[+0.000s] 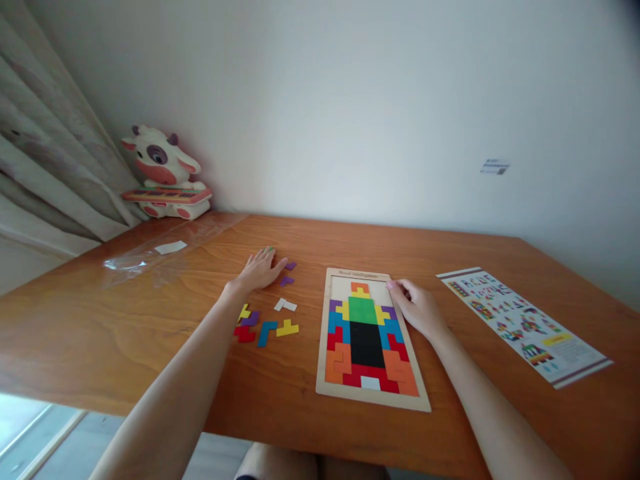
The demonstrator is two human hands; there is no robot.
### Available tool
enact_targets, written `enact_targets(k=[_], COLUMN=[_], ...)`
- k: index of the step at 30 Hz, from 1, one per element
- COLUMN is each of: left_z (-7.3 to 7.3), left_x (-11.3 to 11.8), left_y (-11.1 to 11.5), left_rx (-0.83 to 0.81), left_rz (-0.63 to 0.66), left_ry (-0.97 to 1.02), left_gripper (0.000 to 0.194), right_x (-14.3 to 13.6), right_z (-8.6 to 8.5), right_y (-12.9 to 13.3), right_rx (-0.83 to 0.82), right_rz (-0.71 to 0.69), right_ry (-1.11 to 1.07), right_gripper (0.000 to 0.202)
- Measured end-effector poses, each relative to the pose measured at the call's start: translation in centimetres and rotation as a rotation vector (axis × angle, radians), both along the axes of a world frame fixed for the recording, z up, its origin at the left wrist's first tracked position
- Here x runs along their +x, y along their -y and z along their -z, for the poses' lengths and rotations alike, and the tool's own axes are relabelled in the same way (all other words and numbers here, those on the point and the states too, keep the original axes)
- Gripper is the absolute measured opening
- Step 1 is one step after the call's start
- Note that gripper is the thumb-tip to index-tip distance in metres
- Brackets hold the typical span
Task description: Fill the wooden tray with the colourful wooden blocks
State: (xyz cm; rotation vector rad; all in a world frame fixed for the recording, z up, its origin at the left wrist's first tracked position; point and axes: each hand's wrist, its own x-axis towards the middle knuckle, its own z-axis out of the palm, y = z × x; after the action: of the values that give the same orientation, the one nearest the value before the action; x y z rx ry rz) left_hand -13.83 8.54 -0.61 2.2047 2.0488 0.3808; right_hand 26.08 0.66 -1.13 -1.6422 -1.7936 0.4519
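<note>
My left hand [261, 270] lies palm down on the table, fingers stretched out, among loose puzzle pieces. A bit of green shows at its fingertips, and a purple piece [287, 281] lies close to the thumb. Nearer to me are a white piece [285, 305], a yellow piece [287, 327], a blue piece [267, 333] and a red piece [244, 334]. Curled at the right edge of the wooden puzzle board [324, 347], my right hand [407, 300] holds it with the thumb on the frame. Coloured pieces fill most of the board; its top corners show bare wood.
A printed pattern sheet [530, 327] lies on the right of the table [165, 320]. Clear plastic wrapping [145, 263] lies at the left, in front of a cow-shaped toy keyboard [167, 177]. A wall stands behind the table, and a curtain [55, 147] hangs at the left.
</note>
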Motion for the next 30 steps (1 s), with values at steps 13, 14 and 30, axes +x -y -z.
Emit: enact_targets(k=[13,14,30], left_z=[-1.9,-2.1,-2.3], left_x=[1.9,1.7,1.1], left_y=[6.2,6.4,6.9], left_rx=[0.030,0.024,0.108], left_rz=[0.554,0.576,0.559], left_ry=[-0.014,0.014,0.062], left_gripper=[0.049,0.048,0.050], right_x=[0.1,0.1,0.2], right_z=[0.0,0.0,-0.1], right_y=[0.1,0.1,0.2], right_rx=[-0.026,-0.028,-0.001], right_rz=[-0.015,-0.016,-0.035], right_ry=[-0.024,-0.024,-0.019], right_gripper=[0.052,0.052,0.053])
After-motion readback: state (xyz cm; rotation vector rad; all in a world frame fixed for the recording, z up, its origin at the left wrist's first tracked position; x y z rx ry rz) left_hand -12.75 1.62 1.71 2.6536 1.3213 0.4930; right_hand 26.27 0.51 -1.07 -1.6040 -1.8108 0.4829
